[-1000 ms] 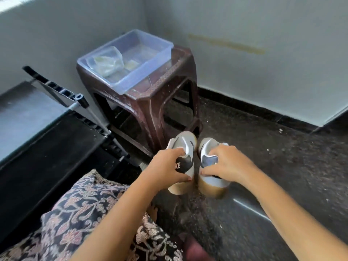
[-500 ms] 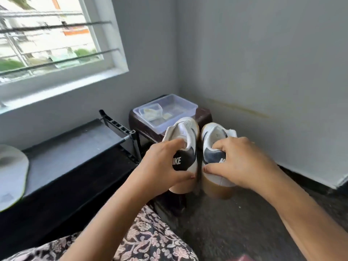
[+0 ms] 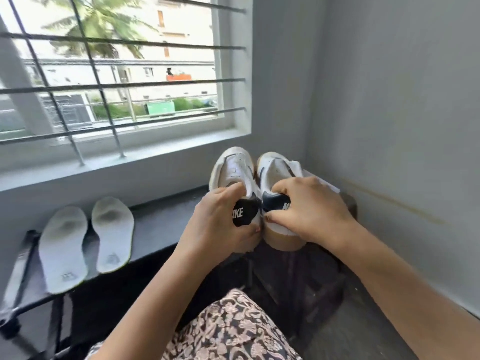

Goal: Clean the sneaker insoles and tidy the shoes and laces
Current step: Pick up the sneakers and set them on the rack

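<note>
Above the ledge (image 3: 166,222), left hand (image 3: 220,224) grips left shoe (image 3: 233,172) at heel, right hand (image 3: 309,211) grips right shoe (image 3: 275,172). Insoles (image 3: 88,242) lie on ledge. Step: tidying shoes. Next, likely: set pair down beside insoles, level.

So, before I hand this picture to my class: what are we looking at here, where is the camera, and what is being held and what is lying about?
There is no machine here. The camera sits on a person's head and looks forward and down, so the two bare arms reaching in from the bottom are the wearer's own. The left hand grips one white sneaker by its dark heel patch, and the right hand grips the other sneaker the same way. The pair is held side by side in the air, toes pointing away. On the dark ledge under the barred window, two pale insoles lie flat, next to each other. The patterned fabric at the bottom is the wearer's clothing.
</note>
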